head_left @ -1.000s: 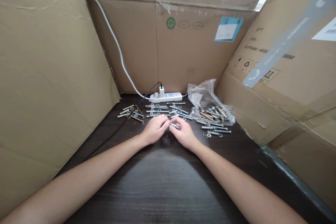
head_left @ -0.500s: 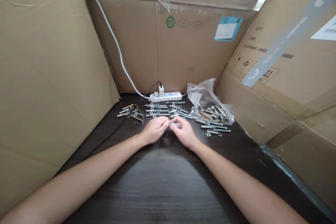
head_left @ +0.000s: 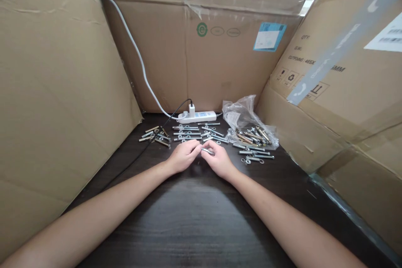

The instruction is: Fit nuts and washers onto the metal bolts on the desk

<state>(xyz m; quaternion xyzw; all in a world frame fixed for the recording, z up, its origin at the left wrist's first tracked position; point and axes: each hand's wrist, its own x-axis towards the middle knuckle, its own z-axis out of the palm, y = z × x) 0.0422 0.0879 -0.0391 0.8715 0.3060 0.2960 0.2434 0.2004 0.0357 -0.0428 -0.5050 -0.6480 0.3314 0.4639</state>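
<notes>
My right hand (head_left: pixel 218 159) pinches a short silver expansion bolt (head_left: pixel 207 151) between thumb and fingers, over the near side of the dark table. At the bolt's left end, the thumb and fingers of my left hand (head_left: pixel 184 155) are closed together; the fingertips hide that end, and any small part there cannot be made out. Just beyond my hands lie rows of silver bolts (head_left: pixel 187 134) with washers and nuts beside them. More loose bolts (head_left: pixel 256 152) and rings lie to the right of my right hand.
A clear plastic bag (head_left: pixel 241 113) holds several brassy and silver expansion bolts (head_left: pixel 253 137). Another bolt pile (head_left: pixel 156 136) sits at left, crossed by a black cable (head_left: pixel 135 160). A white power strip (head_left: pixel 201 116) stands behind. Cardboard boxes (head_left: pixel 163 58) wall in the dark table (head_left: pixel 188 226).
The view has shifted slightly, so the scene sits a little farther left. Both hands stay together at the bolt, with only small finger movement.
</notes>
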